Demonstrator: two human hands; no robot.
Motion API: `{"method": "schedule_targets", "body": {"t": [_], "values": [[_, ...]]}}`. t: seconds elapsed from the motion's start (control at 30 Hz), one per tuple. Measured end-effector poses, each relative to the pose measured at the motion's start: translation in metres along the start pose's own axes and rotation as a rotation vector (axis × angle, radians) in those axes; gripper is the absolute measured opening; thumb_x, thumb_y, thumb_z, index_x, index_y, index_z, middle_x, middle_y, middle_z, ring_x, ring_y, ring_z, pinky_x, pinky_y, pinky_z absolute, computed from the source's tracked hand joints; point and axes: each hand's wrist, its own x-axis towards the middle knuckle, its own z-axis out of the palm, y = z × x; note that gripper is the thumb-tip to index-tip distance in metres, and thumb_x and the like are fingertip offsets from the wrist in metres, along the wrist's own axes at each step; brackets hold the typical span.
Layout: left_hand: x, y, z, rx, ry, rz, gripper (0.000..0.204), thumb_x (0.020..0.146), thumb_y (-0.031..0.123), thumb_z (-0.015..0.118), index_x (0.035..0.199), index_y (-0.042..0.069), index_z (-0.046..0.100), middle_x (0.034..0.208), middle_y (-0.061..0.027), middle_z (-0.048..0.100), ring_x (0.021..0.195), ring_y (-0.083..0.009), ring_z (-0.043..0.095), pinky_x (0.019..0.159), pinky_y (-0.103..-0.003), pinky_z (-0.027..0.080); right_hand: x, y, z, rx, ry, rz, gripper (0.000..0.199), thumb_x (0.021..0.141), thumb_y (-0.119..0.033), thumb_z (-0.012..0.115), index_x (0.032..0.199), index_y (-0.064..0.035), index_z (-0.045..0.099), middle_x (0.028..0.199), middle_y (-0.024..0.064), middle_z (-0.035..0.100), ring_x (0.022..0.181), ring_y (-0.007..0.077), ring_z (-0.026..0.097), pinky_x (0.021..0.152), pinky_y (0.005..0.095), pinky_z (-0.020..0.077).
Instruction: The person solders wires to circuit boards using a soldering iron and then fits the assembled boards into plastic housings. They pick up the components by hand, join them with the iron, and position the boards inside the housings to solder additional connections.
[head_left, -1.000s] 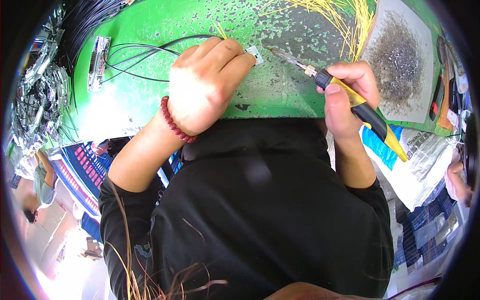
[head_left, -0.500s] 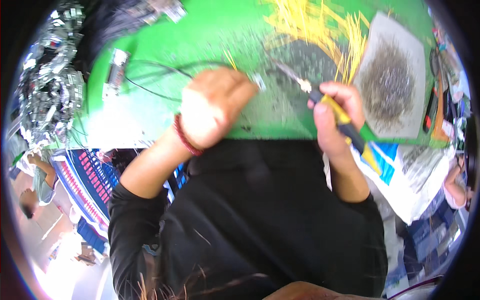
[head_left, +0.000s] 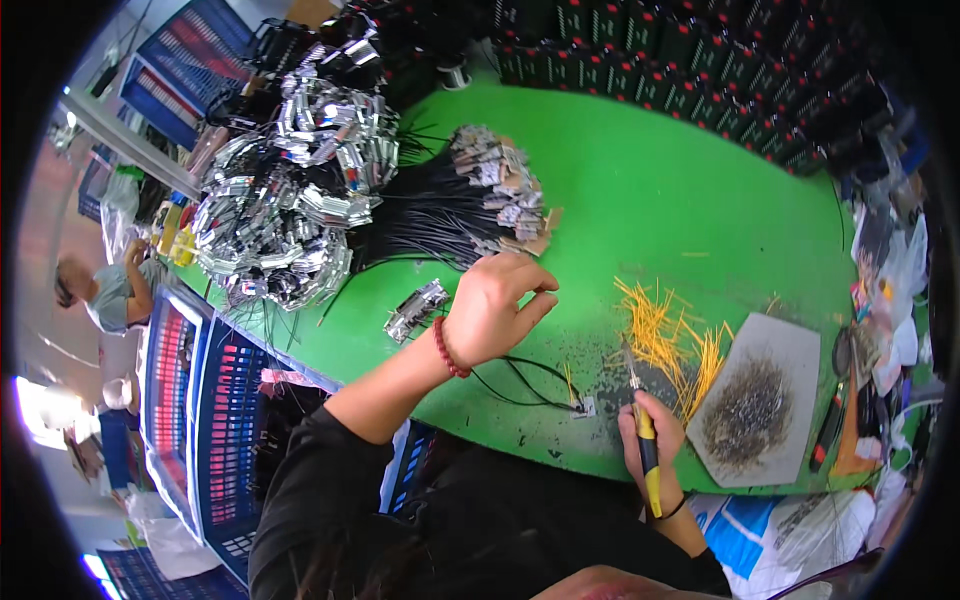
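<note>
My right hand (head_left: 655,432) grips a soldering iron (head_left: 648,450) by its yellow and black handle, metal tip pointing away from me over a dark patch of the table. Above the table, my left hand (head_left: 497,310) is raised with thumb and forefinger curled but apart. I see nothing between them. Just beyond it lie the ends of a thick bundle of black cables (head_left: 430,215). A single black cable (head_left: 520,380) runs beneath my left wrist to a small metal connector (head_left: 586,406) in front of me. Beside my left forearm rests a silver metal piece (head_left: 415,312).
Shiny silver parts (head_left: 290,190) are heaped at the left. Thin yellow strands (head_left: 660,335) lie near a grey sheet (head_left: 785,345) covered in dark residue. Rows of black boxes (head_left: 640,75) line the far edge. Tools (head_left: 828,430) lie at the right; blue crates (head_left: 225,420) stand at the left.
My view has swung to take in more of the far table. My left hand has left the small connector and moved toward the cable bundle. The soldering iron stays in my right hand.
</note>
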Motion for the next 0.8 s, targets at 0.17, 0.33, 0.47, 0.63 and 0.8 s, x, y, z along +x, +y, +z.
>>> {"method": "schedule_targets", "body": {"t": [0.17, 0.33, 0.47, 0.63, 0.8], "values": [[0.027, -0.034, -0.018, 0.058, -0.027, 0.081, 0.01, 0.076, 0.01, 0.072, 0.081, 0.003, 0.068, 0.077, -0.0108, 0.066, 0.072, -0.0289, 0.064, 0.066, -0.038, 0.051, -0.007, 0.008, -0.001, 0.114, -0.029, 0.123, 0.038, 0.09, -0.01, 0.064, 0.123, 0.0032, 0.053, 0.089, 0.0125, 0.069, 0.079, 0.0171, 0.067, 0.075, 0.0285, 0.0515], [0.079, -0.087, -0.077, 0.286, 0.139, -0.02, 0.013, 0.078, 0.016, 0.069, 0.085, 0.005, 0.07, 0.082, -0.0135, 0.067, 0.075, -0.0306, 0.066, 0.07, -0.039, 0.054, -0.009, 0.009, 0.001, 0.14, 0.027, 0.187, 0.042, 0.094, -0.023, 0.063, 0.125, 0.0035, 0.053, 0.086, 0.0136, 0.071, 0.076, 0.017, 0.068, 0.07, 0.0288, 0.0533], [0.15, -0.147, -0.168, 0.601, 0.37, -0.192, 0.027, 0.077, 0.02, 0.069, 0.098, 0.004, 0.071, 0.095, -0.0157, 0.068, 0.094, -0.0316, 0.065, 0.085, -0.039, 0.053, -0.004, 0.02, 0.003, 0.165, 0.006, 0.185, 0.038, 0.095, -0.021, 0.06, 0.124, 0.0028, 0.053, 0.084, 0.0136, 0.071, 0.062, 0.0121, 0.061, 0.056, 0.0241, 0.0479], [0.223, -0.25, -0.23, 0.662, 0.292, -0.62, 0.096, 0.069, 0.059, 0.075, 0.139, 0.002, 0.044, 0.133, -0.0208, 0.055, 0.124, -0.0332, 0.055, 0.106, -0.047, 0.04, -0.002, 0.015, 0.003, 0.136, -0.008, 0.223, 0.033, 0.095, -0.02, 0.06, 0.119, 0.003, 0.056, 0.081, 0.0138, 0.071, 0.058, 0.0101, 0.059, 0.053, 0.0231, 0.0453], [0.247, -0.257, -0.224, 0.635, 0.416, -0.631, 0.05, 0.071, 0.042, 0.072, 0.109, 0.01, 0.072, 0.112, -0.0148, 0.069, 0.109, -0.0322, 0.065, 0.095, -0.041, 0.05, 0.002, 0.012, 0.001, 0.06, -0.091, 0.169, 0.032, 0.099, -0.019, 0.054, 0.124, 0.0002, 0.051, 0.087, 0.0101, 0.071, 0.054, 0.0072, 0.048, 0.049, 0.0222, 0.0392]]}}
